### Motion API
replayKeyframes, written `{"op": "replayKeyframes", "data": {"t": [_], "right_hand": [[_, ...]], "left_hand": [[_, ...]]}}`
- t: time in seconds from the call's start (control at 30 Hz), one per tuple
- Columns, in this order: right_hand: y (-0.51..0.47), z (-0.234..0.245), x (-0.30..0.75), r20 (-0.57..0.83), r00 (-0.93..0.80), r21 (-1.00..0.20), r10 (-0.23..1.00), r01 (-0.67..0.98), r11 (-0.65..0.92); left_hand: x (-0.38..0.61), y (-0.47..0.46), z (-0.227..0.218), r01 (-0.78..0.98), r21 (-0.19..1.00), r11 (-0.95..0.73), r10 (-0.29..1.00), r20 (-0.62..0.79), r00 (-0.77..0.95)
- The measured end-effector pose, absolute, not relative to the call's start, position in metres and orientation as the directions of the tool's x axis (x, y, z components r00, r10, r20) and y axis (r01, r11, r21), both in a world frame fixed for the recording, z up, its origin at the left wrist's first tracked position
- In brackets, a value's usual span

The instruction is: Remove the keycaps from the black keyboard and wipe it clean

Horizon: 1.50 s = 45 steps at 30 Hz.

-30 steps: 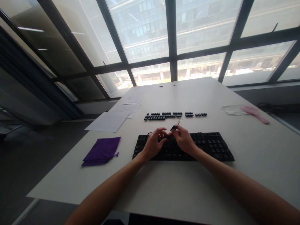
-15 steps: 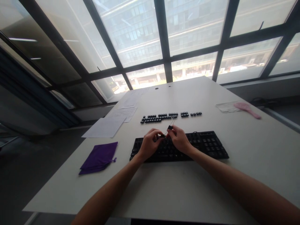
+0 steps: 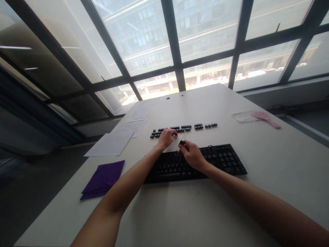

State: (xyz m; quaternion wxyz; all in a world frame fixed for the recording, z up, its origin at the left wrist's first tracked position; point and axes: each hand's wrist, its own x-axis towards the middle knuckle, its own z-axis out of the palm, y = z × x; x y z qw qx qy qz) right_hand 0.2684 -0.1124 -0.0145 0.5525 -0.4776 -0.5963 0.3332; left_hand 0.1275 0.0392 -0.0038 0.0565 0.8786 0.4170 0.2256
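Note:
A black keyboard [image 3: 221, 159] lies on the white table [image 3: 195, 212] in front of me. Beyond it, rows of loose black keycaps [image 3: 197, 126] are laid out. My left hand [image 3: 167, 138] reaches past the keyboard to the left part of those rows, fingers curled down on a keycap there. My right hand [image 3: 191, 155] hovers over the keyboard's upper middle, pinching a small wire keycap puller [image 3: 182, 142] with a black grip.
A purple cloth pouch [image 3: 102, 179] lies at the left near the table edge. Paper sheets [image 3: 113, 141] lie at the back left. A pink hairbrush [image 3: 264, 118] and a clear bag sit at the far right. Large windows stand behind the table.
My left hand has left the keyboard and moved forward to the keycap rows. My right hand stays over the keyboard with the puller. The view has shifted slightly right and down.

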Motion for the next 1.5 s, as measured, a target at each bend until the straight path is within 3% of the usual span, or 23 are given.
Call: {"op": "replayKeyframes", "data": {"t": [0.37,0.7,1.0,1.37,1.5], "right_hand": [[-0.114,-0.012,0.268,0.324,0.060,-0.934,0.944,0.178,0.309],[-0.108,-0.009,0.277,0.343,0.211,-0.939,0.915,0.086,0.332],[-0.125,-0.007,0.281,0.393,-0.054,-0.836,0.918,0.394,0.382],[-0.135,-0.010,0.277,0.511,-0.265,-0.583,0.818,0.593,0.556],[-0.135,-0.014,0.278,0.455,-0.160,-0.700,0.876,0.544,0.463]], "left_hand": [[0.126,0.045,-0.003,0.762,0.219,-0.609,0.770,0.396,0.501],[0.116,-0.015,0.024,0.684,0.301,-0.664,0.731,0.452,0.511],[0.106,-0.102,0.006,0.583,0.448,-0.678,0.734,0.369,0.570],[0.101,-0.110,0.002,0.533,0.460,-0.710,0.700,0.383,0.603],[0.098,-0.113,0.005,0.500,0.457,-0.736,0.668,0.367,0.648]]}}
